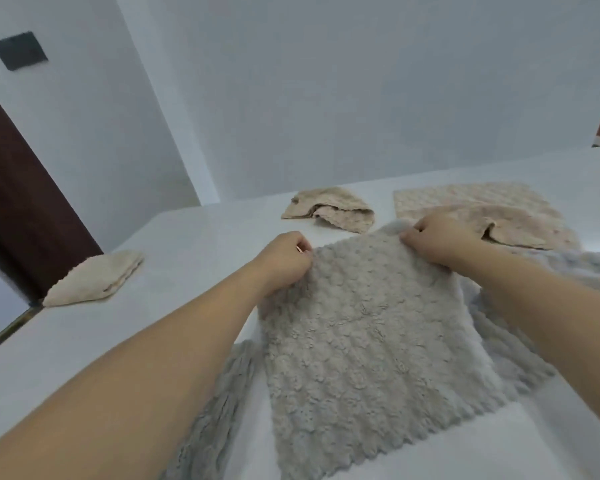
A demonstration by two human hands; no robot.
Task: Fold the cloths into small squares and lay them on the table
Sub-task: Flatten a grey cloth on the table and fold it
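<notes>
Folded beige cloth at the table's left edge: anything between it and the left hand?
No. In the head view, only bare white table separates the folded beige cloth from the left hand, which pinches the grey cloth.

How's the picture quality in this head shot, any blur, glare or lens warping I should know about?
Head view: soft, even light with no glare on the white table; wide-angle lens bows the wall lines and stretches the forearms; the image is slightly soft all over, so the nubby pile of the grey cloth shows but finer weave does not; left hand and right hand cast only faint shadows.
</notes>
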